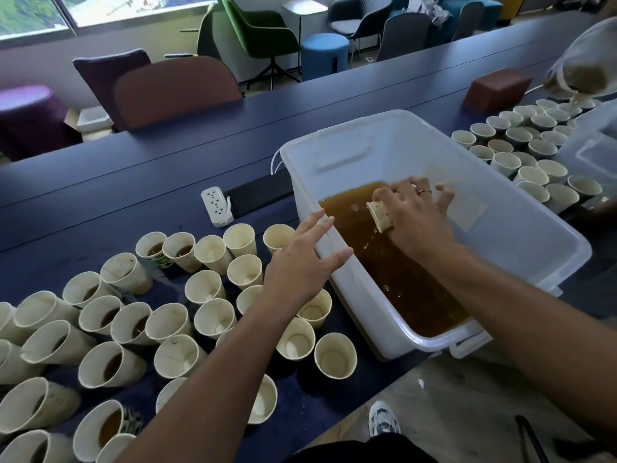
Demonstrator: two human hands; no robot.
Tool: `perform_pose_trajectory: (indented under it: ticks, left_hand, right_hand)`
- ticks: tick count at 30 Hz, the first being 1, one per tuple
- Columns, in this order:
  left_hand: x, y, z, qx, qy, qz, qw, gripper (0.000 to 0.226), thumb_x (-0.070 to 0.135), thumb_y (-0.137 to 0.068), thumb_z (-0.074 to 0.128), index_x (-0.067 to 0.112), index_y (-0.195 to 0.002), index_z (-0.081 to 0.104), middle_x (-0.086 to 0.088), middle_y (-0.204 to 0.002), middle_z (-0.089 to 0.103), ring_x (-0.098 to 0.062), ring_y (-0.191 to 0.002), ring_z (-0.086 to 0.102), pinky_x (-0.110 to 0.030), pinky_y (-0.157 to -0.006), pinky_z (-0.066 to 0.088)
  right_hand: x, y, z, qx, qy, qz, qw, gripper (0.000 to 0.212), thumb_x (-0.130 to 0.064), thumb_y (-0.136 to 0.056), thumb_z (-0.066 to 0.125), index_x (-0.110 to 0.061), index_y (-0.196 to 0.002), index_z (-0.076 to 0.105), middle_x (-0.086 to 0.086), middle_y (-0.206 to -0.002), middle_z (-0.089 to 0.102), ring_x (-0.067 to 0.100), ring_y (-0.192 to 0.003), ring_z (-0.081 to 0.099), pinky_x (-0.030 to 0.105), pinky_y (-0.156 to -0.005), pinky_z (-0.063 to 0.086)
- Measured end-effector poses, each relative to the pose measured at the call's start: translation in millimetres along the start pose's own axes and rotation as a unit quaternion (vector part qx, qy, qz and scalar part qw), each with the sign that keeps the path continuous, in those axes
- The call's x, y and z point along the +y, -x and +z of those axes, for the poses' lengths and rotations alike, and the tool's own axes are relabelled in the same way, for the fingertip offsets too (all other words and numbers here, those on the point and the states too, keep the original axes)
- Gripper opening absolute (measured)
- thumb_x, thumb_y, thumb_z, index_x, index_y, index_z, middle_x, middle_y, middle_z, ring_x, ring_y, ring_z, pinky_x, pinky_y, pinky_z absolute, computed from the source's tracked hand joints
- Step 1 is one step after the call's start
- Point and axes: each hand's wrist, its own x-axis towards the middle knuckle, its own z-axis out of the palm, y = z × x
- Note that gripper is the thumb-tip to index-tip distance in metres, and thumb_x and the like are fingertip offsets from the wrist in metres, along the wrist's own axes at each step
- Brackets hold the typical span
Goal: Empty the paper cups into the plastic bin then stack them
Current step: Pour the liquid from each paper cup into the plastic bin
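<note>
A: Right hand (415,215) grips a tipped cup (379,215) over the brown liquid inside the bin (500,208)?
B: Yes. Left hand (302,259), fingers straight, steadies the rim. Shake it dry before stacking.

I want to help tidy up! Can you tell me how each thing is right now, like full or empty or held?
Plastic bin: open, partly filled with brown liquid.
Held paper cup: tipped over inside the bin.
Right hand: holds that cup.
Left hand: fingers straight, resting on the bin's rim.
Cups near the bin: upright, look empty.
Cups at far left: upright, brown liquid still inside.
Power strip: nothing plugged into the visible sockets.
</note>
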Motion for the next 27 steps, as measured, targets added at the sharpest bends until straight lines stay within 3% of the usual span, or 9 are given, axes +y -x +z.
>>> perform_pose_trajectory:
  ticks: [5,8,11,13,17,19,21,27]
  left_hand:
    - [0.4,0.3,0.4,0.002,-0.002,0.000,1.000,0.066,0.060,-0.091,0.063,0.041,-0.151,0.042,0.029,-0.161,0.026,-0.016,-0.132,0.053,-0.055,-0.106,0.047]
    - [-0.5,-0.3,0.3,0.001,0.000,0.001,1.000,0.066,0.061,-0.091,0.063,0.041,-0.150,0.042,0.030,-0.160,0.025,-0.016,-0.127,0.056,-0.054,-0.104,0.049]
    - [-0.1,-0.4,-0.4,0.001,-0.002,0.003,1.000,0.066,0.059,-0.091,0.063,0.041,-0.151,0.042,0.030,-0.160,0.025,-0.012,-0.138,0.046,-0.052,-0.108,0.046]
    - [1.8,-0.7,-1.1,0.001,-0.002,0.005,1.000,0.065,0.058,-0.091,0.064,0.040,-0.151,0.043,0.030,-0.160,0.026,-0.011,-0.139,0.044,-0.049,-0.108,0.045]
    - [7.1,-8.9,-15.2,-0.024,0.074,-0.005,0.997,0.055,0.050,-0.093,0.066,0.029,-0.143,0.054,0.012,-0.150,0.048,-0.018,-0.121,0.060,-0.034,-0.093,0.050]
    - [13.8,-11.4,-35.6,0.000,0.162,-0.027,0.986,0.042,0.044,-0.098,0.060,0.023,-0.135,0.058,0.003,-0.127,0.065,-0.017,-0.094,0.071,-0.025,-0.068,0.053]
    - [18.2,-10.9,-60.2,0.063,0.182,-0.028,0.981,0.031,0.040,-0.101,0.059,0.021,-0.125,0.062,0.003,-0.103,0.070,-0.008,-0.070,0.070,-0.017,-0.054,0.048]
    - [-4.8,13.1,-120.6,0.186,0.124,-0.062,0.973,0.007,0.024,-0.092,0.072,0.021,-0.098,0.073,0.008,-0.073,0.070,-0.002,-0.051,0.061,-0.015,-0.051,0.050]
  right_hand:
    - [-3.9,0.5,-2.4,-0.046,-0.011,0.007,0.999,0.056,-0.017,-0.074,0.077,-0.034,-0.121,0.053,0.002,-0.126,0.053,0.029,-0.128,0.038,0.048,-0.098,0.014]
    - [-0.7,-0.1,-4.2,-0.027,-0.032,0.031,0.999,0.054,-0.022,-0.077,0.075,-0.033,-0.125,0.051,0.004,-0.129,0.053,0.032,-0.127,0.039,0.050,-0.098,0.018]
    - [-0.5,-0.1,-4.9,-0.078,-0.063,0.038,0.994,0.050,-0.029,-0.082,0.070,-0.034,-0.128,0.051,0.002,-0.132,0.054,0.030,-0.129,0.038,0.051,-0.100,0.021]
    - [-1.6,-1.4,-10.1,-0.061,-0.109,0.053,0.991,0.053,-0.036,-0.081,0.072,-0.034,-0.129,0.051,0.002,-0.131,0.056,0.029,-0.127,0.040,0.049,-0.099,0.022]
    - [-16.8,-6.3,-35.3,0.052,-0.231,0.060,0.970,0.059,-0.039,-0.080,0.077,-0.028,-0.131,0.051,0.003,-0.127,0.061,0.028,-0.123,0.047,0.049,-0.097,0.025]
    - [-37.8,-6.3,-49.0,0.057,-0.283,0.042,0.957,0.061,-0.039,-0.079,0.077,-0.027,-0.133,0.050,0.002,-0.129,0.061,0.027,-0.124,0.046,0.048,-0.099,0.024]
    - [-60.7,-5.3,-57.7,0.054,-0.311,0.015,0.949,0.062,-0.041,-0.080,0.077,-0.026,-0.134,0.050,0.001,-0.132,0.061,0.026,-0.126,0.046,0.052,-0.103,0.025]
    - [-130.6,-11.1,-79.7,0.047,-0.394,-0.047,0.917,0.065,-0.044,-0.080,0.077,-0.026,-0.136,0.048,-0.004,-0.133,0.059,0.021,-0.127,0.046,0.049,-0.105,0.023]
